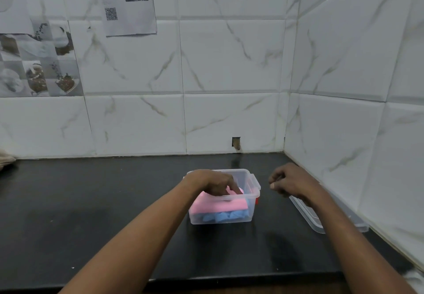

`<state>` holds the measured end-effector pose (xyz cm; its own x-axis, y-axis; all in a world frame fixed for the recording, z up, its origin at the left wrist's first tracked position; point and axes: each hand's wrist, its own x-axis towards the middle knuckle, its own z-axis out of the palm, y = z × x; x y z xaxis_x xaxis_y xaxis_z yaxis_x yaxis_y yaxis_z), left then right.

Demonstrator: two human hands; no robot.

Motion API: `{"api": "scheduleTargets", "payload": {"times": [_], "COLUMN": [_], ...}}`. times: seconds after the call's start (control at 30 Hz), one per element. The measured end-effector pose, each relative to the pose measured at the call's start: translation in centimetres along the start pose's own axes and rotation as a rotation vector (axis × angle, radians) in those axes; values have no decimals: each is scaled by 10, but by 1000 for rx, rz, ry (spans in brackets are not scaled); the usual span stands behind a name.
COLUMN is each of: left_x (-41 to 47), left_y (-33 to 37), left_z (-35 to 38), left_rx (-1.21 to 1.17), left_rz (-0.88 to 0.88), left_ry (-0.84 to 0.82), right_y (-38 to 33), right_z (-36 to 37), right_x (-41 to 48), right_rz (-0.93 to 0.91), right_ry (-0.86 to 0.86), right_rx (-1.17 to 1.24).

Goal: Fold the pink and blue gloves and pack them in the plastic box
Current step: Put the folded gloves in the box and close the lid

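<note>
1. Fingers of the left hand, seen from the head camera, point down into the plastic box and press on the pink glove. The forefinger shows plainly, while the other tips are blurred behind the near rim. I cannot tell whether the thumb is pinching the fabric.
2. The pink glove lies folded flat in the box on top of the blue glove, which is bunched along the bottom against the front wall. Both gloves are inside the box, and it stands on the black counter near the corner of the tiled wall.
3. I judge the gloves to be light, soft and springy. A fold may lift again once released, so flat pressure on the middle of the pink stack should work better than a pinch at one edge. The box looks thin and light and may slide under a sideways push, so it is best held by a side wall or its red-clipped end.
4. The left forearm reaches forward with the wrist bent down over the box's left rim.
5. The right hand hovers just to the right of the box, above the counter. Its fingers are loosely curled and hold nothing.
6. The clear lid lies on the counter by the right wall, partly under the right forearm. It is apart from the box, and closing the box looks like the step left to do.
</note>
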<state>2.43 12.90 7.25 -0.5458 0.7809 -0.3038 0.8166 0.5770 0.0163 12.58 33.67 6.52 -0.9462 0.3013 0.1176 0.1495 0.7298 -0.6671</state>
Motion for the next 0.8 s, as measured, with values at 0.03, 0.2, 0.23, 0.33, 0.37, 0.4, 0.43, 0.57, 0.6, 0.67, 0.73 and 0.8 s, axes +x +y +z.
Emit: {"api": "scheduleTargets", "payload": {"times": [0.03, 0.2, 0.23, 0.33, 0.37, 0.4, 0.43, 0.57, 0.6, 0.67, 0.73, 0.8], "left_x": [2, 1, -1, -5, -4, -2, 1, 13, 14, 16, 16, 16], "left_y": [3, 18, 18, 11, 8, 7, 8, 10, 10, 10, 9, 9], "left_z": [-2, -5, -4, -1, 2, 4, 7, 21, 24, 29, 32, 33], "left_rx": [17, -160, -243, -366, -376, -383, -388, -384, -388, -394, -395, -392], "left_rz": [-16, -99, -110, -157, -179, -199, -219, -266, -270, -273, -270, -263], "left_ry": [-12, 455, 590, 768, 771, 762, 747, 685, 679, 680, 684, 684], "right_y": [5, 42, 54, 89, 99, 105, 109, 110, 109, 107, 104, 101], "right_z": [1, -15, -20, -34, -35, -34, -31, -12, -8, -1, 9, 20], "right_x": [-2, -16, -20, -33, -36, -37, -38, -32, -30, -28, -28, -32], "right_rz": [-2, 53, 112, 309, 352, 380, 396, 475, 492, 492, 447, 364], "right_ry": [22, 162, 174, 224, 231, 228, 219, 237, 217, 135, 79, 75], "right_rx": [1, -175, -230, -376, -400, -403, -395, -389, -410, -481, -547, -598]}}
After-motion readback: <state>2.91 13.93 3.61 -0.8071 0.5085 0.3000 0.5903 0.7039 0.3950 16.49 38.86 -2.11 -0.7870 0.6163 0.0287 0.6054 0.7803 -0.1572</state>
